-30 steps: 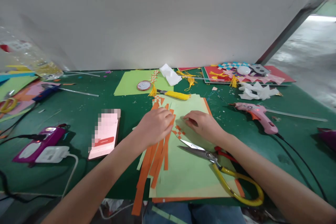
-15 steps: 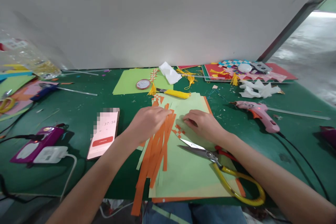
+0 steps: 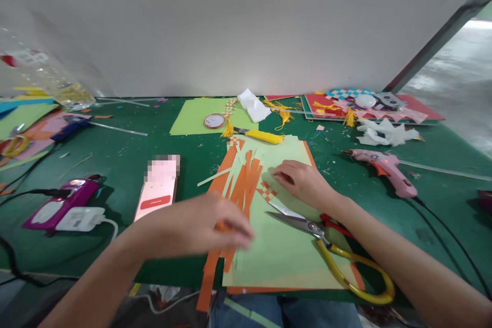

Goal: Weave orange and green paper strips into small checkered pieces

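Note:
Over the lower part of the orange paper strips [image 3: 219,175] hovers my left hand [image 3: 215,223], blurred, its fingers apart and nothing visible in them. My right hand [image 3: 298,177] rests on the pale green sheets [image 3: 280,266], fingers curled; whatever is under or between its fingertips is hidden. Just left of it lies a small orange-and-green woven piece [image 3: 266,191]. Scissors [image 3: 355,265] with yellow handles lie slightly open below my right hand, partly beneath my forearm. Thin light green strips [image 3: 229,183] are scattered over the orange ones.
A phone [image 3: 157,193] and purple power strip [image 3: 63,205] lie at left. A yellow-handled cutter [image 3: 265,137] is above the sheets. The pink glue gun [image 3: 384,169] sits at right with its cord. A plastic bottle [image 3: 42,79] stands out at far left.
My left hand has dropped toward me from the top of the strips, its fingers spreading. Light green strips now show there. My right hand stays nearly in place, and the view has shifted slightly.

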A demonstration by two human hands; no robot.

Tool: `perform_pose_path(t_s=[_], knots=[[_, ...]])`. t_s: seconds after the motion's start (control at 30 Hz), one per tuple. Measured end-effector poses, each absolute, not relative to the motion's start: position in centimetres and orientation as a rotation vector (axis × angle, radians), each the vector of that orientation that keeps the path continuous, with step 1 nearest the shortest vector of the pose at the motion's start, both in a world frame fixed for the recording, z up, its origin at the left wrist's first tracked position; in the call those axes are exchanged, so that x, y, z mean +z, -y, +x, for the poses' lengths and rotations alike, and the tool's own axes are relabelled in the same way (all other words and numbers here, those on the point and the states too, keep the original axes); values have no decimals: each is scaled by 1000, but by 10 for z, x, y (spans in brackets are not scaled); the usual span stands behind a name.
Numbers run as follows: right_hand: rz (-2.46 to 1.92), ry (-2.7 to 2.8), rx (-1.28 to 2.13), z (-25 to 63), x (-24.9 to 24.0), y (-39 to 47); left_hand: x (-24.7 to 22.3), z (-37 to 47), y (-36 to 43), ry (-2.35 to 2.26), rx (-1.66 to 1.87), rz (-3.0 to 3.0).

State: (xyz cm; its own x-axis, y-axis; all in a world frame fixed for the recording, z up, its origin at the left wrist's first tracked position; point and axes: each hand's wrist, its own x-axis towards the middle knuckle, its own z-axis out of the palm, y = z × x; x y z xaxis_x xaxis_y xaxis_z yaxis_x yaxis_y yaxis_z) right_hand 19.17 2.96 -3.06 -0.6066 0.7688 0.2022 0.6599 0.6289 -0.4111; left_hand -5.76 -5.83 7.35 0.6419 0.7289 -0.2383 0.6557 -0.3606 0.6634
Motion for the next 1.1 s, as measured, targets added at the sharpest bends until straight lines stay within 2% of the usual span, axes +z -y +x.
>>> perform_pose_path(t_s=[0.2,0.37,0.57,0.7,0.87,1.1], knots=[[-1155,2491,441,189,-29,-29,14,-50,-6,-1648,548,2400],[-1178,2464,478,188,-31,-31,-25,-47,-13,-1757,688,2661],[-1209,2451,539,186,-16,-32,-22,-53,-11,-1814,664,2613],[-1202,2520,392,172,1,-41,-17,-58,-9,-1955,607,2508],[-881,2776,104,133,8,-63,-16,-64,-7,-1958,451,2497],[-655,2867,25,102,-9,-84,-14,-68,-9,-1861,442,2552]])
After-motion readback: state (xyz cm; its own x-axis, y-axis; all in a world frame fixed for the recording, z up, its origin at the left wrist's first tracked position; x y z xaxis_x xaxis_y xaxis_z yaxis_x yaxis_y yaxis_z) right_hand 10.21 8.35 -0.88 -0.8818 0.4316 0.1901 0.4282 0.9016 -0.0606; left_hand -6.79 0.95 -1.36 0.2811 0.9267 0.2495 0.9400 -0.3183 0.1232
